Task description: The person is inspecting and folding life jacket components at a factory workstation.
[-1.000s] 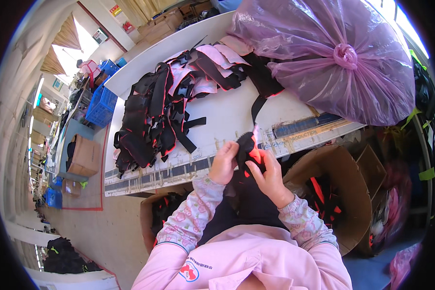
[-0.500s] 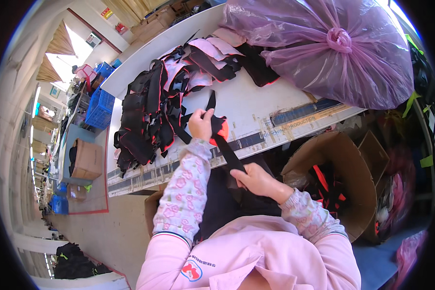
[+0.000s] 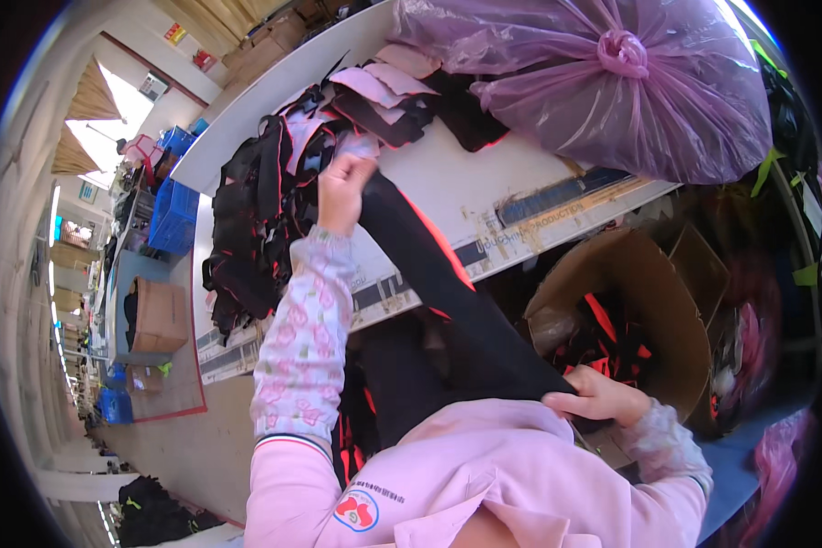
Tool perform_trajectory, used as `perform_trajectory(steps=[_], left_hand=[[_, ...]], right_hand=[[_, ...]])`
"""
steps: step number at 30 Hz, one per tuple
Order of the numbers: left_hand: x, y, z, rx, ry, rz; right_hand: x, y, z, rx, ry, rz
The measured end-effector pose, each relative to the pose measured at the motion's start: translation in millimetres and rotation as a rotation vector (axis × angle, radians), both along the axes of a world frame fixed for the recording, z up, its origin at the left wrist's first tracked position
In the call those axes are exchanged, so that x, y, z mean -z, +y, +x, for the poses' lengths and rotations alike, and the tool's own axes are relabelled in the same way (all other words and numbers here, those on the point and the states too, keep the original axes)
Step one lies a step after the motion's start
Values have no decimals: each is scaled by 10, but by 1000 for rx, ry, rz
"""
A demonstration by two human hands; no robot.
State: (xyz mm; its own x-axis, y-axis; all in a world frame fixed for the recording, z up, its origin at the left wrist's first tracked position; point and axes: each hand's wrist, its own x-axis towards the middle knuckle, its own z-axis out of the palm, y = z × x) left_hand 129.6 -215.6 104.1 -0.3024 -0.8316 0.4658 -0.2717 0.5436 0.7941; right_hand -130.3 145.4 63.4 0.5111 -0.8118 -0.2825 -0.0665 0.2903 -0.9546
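One band (image 3: 457,297), black, with an orange edge along part of its upper right side. Head view: centre of the frame, running on a diagonal from upper left to lower right, its upper part over the tabletop (image 3: 543,172) and its lower part over the dark lap, where its outline is hard to tell.

Left hand (image 3: 342,194): centre-left, closed around the upper end. Right hand (image 3: 601,397): lower right, thumb and fingers pinching the lower end.

Handling, as judged: light; soft and pliable, likely fabric or thin padding; drawn nearly straight between the hands, it should droop or fold if one end is let go. Some stretch is possible; none can be confirmed. Surface looks matt, so slipping seems unlikely. Not fragile, though the orange edge may be the part to spare from a hard tug.

Best hold: both ends, full width gathered in the palm or pinched flat under the thumb; a hold at the middle alone would leave the ends hanging.

Also listed: one pile (image 3: 251,205) of black, orange-edged pieces, upper left of centre; one purple bag (image 3: 648,114), knotted, upper right; one carton (image 3: 671,306), right, with black and orange pieces inside.
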Motion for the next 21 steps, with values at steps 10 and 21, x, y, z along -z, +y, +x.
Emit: perform_trajectory(steps=[10,21], left_hand=[[917,275,125,155,-135,642],[1605,771,-62,179,-17,782]], right_hand=[[552,-267,-782,263,624,-109],[1173,-3737,-88,447,1526,-744]])
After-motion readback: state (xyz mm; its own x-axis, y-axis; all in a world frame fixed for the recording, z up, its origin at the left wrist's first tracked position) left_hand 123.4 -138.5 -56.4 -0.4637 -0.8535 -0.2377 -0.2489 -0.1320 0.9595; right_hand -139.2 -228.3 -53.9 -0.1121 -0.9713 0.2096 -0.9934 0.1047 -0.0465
